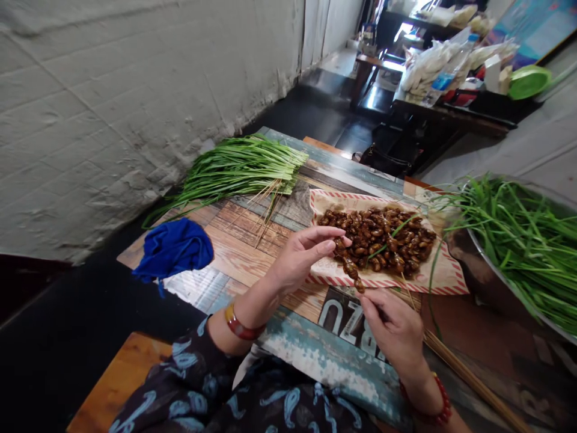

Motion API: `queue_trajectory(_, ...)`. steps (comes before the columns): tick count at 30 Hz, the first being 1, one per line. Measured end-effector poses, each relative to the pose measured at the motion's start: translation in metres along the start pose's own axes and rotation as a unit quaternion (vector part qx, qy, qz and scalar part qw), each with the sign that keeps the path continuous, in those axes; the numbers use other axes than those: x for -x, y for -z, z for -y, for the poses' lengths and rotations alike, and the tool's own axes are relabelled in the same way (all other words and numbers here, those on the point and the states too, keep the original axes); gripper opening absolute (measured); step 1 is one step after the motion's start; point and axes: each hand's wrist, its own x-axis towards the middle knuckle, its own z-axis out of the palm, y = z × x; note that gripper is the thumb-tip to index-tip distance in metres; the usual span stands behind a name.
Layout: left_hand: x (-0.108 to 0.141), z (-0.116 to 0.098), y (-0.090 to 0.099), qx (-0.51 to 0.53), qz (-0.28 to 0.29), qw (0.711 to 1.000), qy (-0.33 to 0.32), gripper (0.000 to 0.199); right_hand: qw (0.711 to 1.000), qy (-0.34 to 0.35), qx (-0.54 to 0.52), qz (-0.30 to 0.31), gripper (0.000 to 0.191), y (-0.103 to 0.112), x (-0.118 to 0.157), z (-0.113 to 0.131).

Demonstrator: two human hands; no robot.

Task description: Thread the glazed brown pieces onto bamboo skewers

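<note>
Pale wall (pixel 135 90) and patchwork bench (pixel 243 276) framing two hands on a skewer of brown pieces

Dark flooring (pixel 324 114) is stretching away beyond the hands, and a second bench, crowded with bags (pixel 433 66) and a green basin (pixel 528 82), is standing farther off in the background. Nearer, the left hand (pixel 302 255) is pinching the upper end of the skewer of brown pieces (pixel 349 267) between thumb and fingers. The right hand (pixel 396 325) is grasping its lower end, so the skewer is slanting between the two hands.

Just beyond both hands, a heap of glossy brown pieces (pixel 378 231) is lying on a red-striped paper sheet (pixel 451 282), with a few green blades mixed in. Past the left hand, a bundle of green stalks (pixel 238 162) is spreading over the bench, thin sticks (pixel 265 225) lying at its near edge. Farther left of that hand, a blue cloth (pixel 174 249) is resting crumpled. To the right of the right hand, a metal bowl (pixel 484 270) is brimming with loose greens (pixel 527 240), and more sticks (pixel 473 380) are lying bunched beside the right wrist.
</note>
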Motion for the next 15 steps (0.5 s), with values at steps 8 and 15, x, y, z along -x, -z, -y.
queue_trajectory(8, 0.0, 0.0018, -0.0006, 0.047, -0.001, 0.999, 0.027, 0.022, 1.0, 0.011, 0.023, -0.008, 0.012, -0.0032, 0.0007, -0.0008)
queue_trajectory(15, -0.0001, 0.0041, -0.003, 0.046, -0.026, 0.998, 0.038, 0.022, 1.0, -0.004, 0.027, -0.015, 0.013, -0.0066, 0.0011, 0.0012)
